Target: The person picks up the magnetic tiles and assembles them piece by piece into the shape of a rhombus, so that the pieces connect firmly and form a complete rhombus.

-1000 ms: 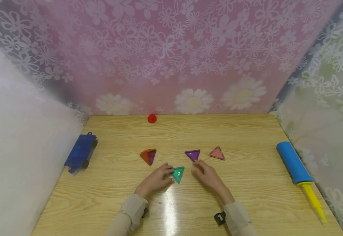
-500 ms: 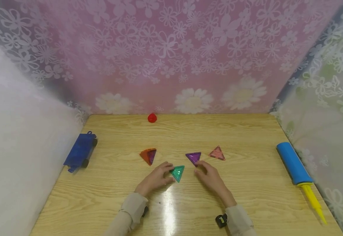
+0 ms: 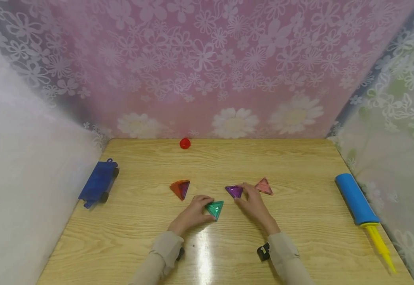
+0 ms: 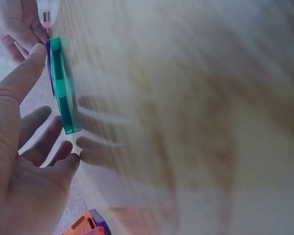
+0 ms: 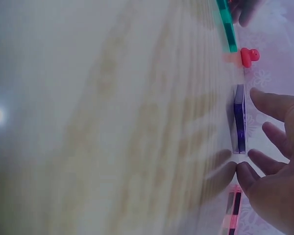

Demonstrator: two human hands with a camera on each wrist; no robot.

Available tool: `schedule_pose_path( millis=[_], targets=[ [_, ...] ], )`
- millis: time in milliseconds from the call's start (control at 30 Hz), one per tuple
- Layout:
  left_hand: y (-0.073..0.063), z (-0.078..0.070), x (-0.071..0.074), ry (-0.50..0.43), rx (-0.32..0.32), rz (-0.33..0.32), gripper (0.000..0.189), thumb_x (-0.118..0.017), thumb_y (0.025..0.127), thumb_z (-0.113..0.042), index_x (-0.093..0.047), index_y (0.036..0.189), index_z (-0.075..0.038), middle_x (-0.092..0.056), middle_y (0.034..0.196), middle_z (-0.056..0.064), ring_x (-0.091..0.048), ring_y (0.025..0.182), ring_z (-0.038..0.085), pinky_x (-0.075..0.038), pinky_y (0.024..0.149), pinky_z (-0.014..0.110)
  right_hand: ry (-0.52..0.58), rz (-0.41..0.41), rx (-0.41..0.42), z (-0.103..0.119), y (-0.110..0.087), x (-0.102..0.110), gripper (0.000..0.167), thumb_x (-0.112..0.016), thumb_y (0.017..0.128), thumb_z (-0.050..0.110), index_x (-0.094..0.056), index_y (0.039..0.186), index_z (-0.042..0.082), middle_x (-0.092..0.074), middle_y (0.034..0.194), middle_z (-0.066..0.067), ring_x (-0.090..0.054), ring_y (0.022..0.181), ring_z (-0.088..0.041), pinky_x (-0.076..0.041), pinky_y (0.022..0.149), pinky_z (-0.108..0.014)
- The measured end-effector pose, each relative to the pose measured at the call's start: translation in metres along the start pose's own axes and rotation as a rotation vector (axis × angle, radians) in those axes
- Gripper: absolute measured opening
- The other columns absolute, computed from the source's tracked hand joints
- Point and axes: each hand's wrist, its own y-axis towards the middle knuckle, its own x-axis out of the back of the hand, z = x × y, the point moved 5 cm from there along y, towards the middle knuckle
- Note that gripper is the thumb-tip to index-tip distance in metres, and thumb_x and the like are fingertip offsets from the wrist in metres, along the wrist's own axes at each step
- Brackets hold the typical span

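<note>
A green translucent triangular magnetic tile (image 3: pixel 215 209) lies flat on the wooden table in the head view. My left hand (image 3: pixel 192 213) pinches it, index finger at its upper left corner and thumb at the bottom one. Just to the right is a purple triangular tile (image 3: pixel 233 191); my right hand (image 3: pixel 254 204) has its thumb at the lower corner and its index finger at the upper right corner. In the right wrist view the purple tile (image 5: pixel 240 120) shows edge-on between thumb and fingers. A pink triangular tile (image 3: pixel 264 186) sits close beyond the right hand's knuckles.
Orange and purple triangular pieces (image 3: pixel 180 189) stand together left of the green tile. A small red duck-like toy (image 3: pixel 184 143) is at the table's back edge. A blue wheeled toy base (image 3: pixel 99 183) is at left; a blue and yellow pump (image 3: pixel 358 200) lies at right.
My left thumb and index finger have closed onto the green tile's corners. The right index finger has moved up to the purple tile's upper right corner; that tile has shifted slightly towards me.
</note>
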Motion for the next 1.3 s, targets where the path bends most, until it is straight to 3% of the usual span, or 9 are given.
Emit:
schedule_pose_path(
  millis=[433, 933, 1100, 1300],
  targets=[
    [0.004, 0.0008, -0.0047, -0.023, 0.057, -0.009, 0.073, -0.077, 0.08, -0.035, -0.047, 0.139, -0.004, -0.041, 0.133, 0.012, -0.037, 0.124, 0.026, -0.041, 0.102, 0.042, -0.053, -0.018, 0.021, -0.001, 0.0049, -0.0017, 0.051, -0.072, 0.082, 0.007, -0.052, 0.128, -0.006, -0.049, 0.133, -0.027, -0.039, 0.126, -0.044, -0.029, 0.107, -0.057],
    [0.0048, 0.0036, -0.0057, -0.045, 0.033, -0.055, 0.064, -0.08, 0.077, -0.031, -0.053, 0.128, -0.004, -0.049, 0.128, 0.011, -0.039, 0.123, 0.027, -0.039, 0.104, 0.044, -0.019, 0.036, -0.085, -0.0064, 0.0022, -0.0036, 0.062, -0.08, 0.076, 0.015, -0.053, 0.129, 0.0, -0.04, 0.131, -0.024, -0.041, 0.125, -0.042, -0.031, 0.107, -0.057],
    [0.0038, 0.0032, -0.0045, -0.08, 0.045, -0.064, 0.064, -0.08, 0.077, -0.029, -0.052, 0.13, -0.007, -0.053, 0.126, 0.009, -0.042, 0.118, 0.025, -0.041, 0.099, 0.04, 0.003, 0.054, -0.117, -0.0072, -0.0001, -0.0036, 0.064, -0.082, 0.074, 0.016, -0.054, 0.13, 0.0, -0.04, 0.123, -0.02, -0.05, 0.107, -0.033, -0.043, 0.094, -0.047],
    [0.0017, 0.0025, -0.0037, -0.089, 0.054, -0.042, 0.063, -0.077, 0.08, -0.03, -0.051, 0.134, -0.011, -0.053, 0.123, 0.009, -0.041, 0.11, 0.023, -0.044, 0.087, 0.035, -0.014, 0.049, -0.116, -0.0082, -0.0021, -0.0021, 0.062, -0.084, 0.072, 0.018, -0.059, 0.125, -0.001, -0.042, 0.12, -0.022, -0.05, 0.094, -0.027, -0.043, 0.082, -0.038]
  ],
)
